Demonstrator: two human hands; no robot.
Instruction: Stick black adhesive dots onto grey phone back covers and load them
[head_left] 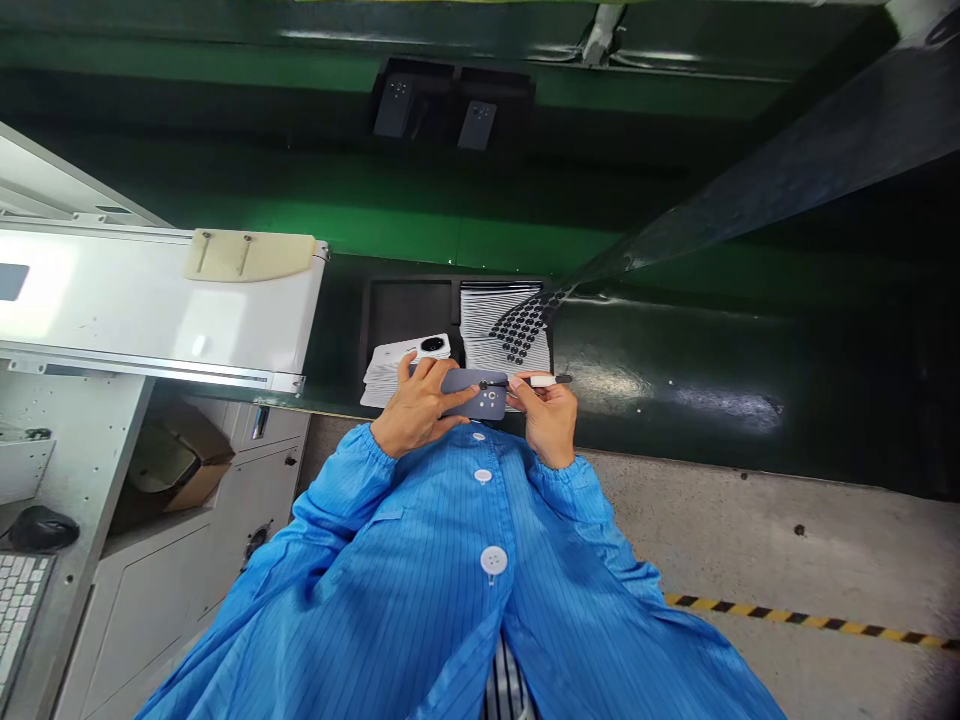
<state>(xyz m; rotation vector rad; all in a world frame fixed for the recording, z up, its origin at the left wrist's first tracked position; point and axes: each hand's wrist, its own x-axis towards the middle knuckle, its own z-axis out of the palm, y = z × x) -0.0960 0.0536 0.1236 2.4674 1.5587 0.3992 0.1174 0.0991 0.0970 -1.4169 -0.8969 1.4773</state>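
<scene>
My left hand (421,405) is closed around the left part of a grey-blue phone (491,402), which lies flat with its camera openings facing up. Between the fingers of my right hand (551,420) is a slim white pen-like tool (541,381) with black ends. Its left tip is at the phone's upper edge, by a small dark round spot. Just behind my left hand sits a stack of white phone-shaped pieces (394,355), the top one with a black camera circle. Beyond the phone, a row of thin white-edged pieces (495,310) stands packed in a black tray (411,305).
A clear-looking sheet of black round dots (521,330) hangs over the packed row, joined to a long dark strip (720,190) rising right. Two dark phones (476,125) rest in a black holder at the back. A white conveyor (247,320) stands left.
</scene>
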